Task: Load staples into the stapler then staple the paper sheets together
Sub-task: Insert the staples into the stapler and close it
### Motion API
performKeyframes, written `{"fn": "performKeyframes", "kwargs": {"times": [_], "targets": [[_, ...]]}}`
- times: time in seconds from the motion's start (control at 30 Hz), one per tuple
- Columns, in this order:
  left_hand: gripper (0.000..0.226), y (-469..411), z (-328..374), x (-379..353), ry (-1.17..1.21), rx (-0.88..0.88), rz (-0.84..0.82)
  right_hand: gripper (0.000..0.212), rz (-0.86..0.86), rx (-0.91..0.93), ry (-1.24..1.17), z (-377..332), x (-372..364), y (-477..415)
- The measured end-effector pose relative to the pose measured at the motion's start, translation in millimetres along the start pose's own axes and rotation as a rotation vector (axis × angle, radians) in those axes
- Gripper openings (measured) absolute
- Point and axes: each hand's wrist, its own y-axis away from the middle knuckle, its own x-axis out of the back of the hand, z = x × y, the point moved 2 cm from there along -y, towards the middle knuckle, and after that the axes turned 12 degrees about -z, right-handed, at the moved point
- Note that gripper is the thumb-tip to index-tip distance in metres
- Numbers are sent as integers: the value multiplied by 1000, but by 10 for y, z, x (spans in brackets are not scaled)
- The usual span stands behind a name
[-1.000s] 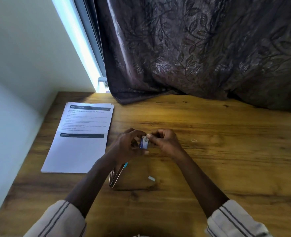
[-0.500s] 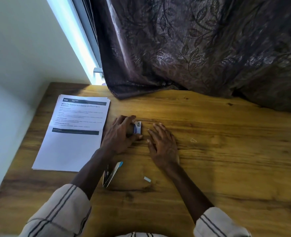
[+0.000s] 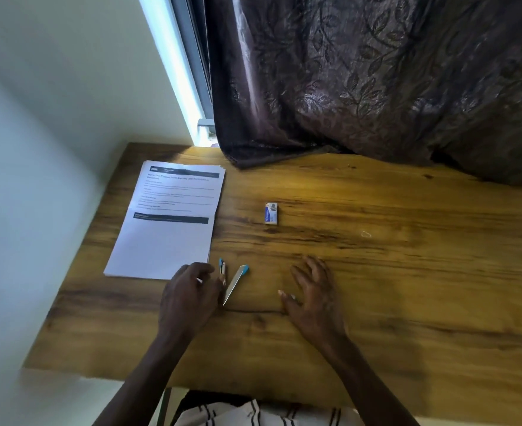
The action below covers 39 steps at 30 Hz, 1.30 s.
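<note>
Beside the paper [image 3: 173,222], the left hand [image 3: 189,293] curled at the open stapler [image 3: 233,284], grip unclear; the right hand [image 3: 312,290] lay spread. Steadying its base first seemed wise.

Your left hand [image 3: 189,293] curls against the opened stapler [image 3: 233,285], grip unclear, just beside the paper sheets [image 3: 167,241], your right hand [image 3: 315,296] lies spread flat on the table [image 3: 407,302], and the staple box [image 3: 271,213] lies well beyond both.
</note>
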Motion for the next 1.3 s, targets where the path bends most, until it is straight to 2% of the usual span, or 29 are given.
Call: {"fn": "performKeyframes", "kwargs": {"times": [0.07, 0.23, 0.37, 0.43, 0.53, 0.57, 0.7, 0.8, 0.9, 0.97, 1.03, 1.1, 1.2, 1.3], "targets": [[28, 13, 5, -15, -8, -18, -34, 52, 66, -8, -13, 13, -95, 123], [31, -76, 50, -1, -19, 38, -118, 16, 269, 36, -5, -17, -206, 266], [24, -126, 44, 33, -25, 63, -163, 27, 306, 50, 162, -103, -268, 308], [21, -121, 53, 59, -59, 42, -171, 25, 318, 35, 201, -178, -271, 339], [25, -105, 38, 76, -61, 11, -177, 6, 342, -8, 82, -288, -242, 373], [27, -99, 19, 75, -31, -1, -179, 6, 356, -46, -11, -332, -236, 380], [26, -42, -54, 112, 162, -81, -154, 14, 423, -166, -507, -546, -196, 410], [20, -14, -82, 170, 297, -169, -166, 16, 342, -141, -792, -770, -148, 397], [21, -42, -72, 269, 391, -317, -183, 16, 242, -152, -923, -1039, -67, 332], [26, -103, -83, 331, 464, -379, -203, 5, 155, -185, -1020, -1191, -7, 291], [34, -187, -105, 403, 541, -408, -239, 12, 96, -199, -1044, -1285, 22, 283], [29, -268, -121, 479, 719, -403, -292, 12, 105, -218, -1039, -1331, 32, 291], [22, -315, -93, 583, 1130, -302, -394, 16, 130, -203, -1109, -1364, 1, 323], [24, -346, -89, 633, 1316, -231, -488, 17, 140, -166, -1196, -1426, -4, 351]]}}
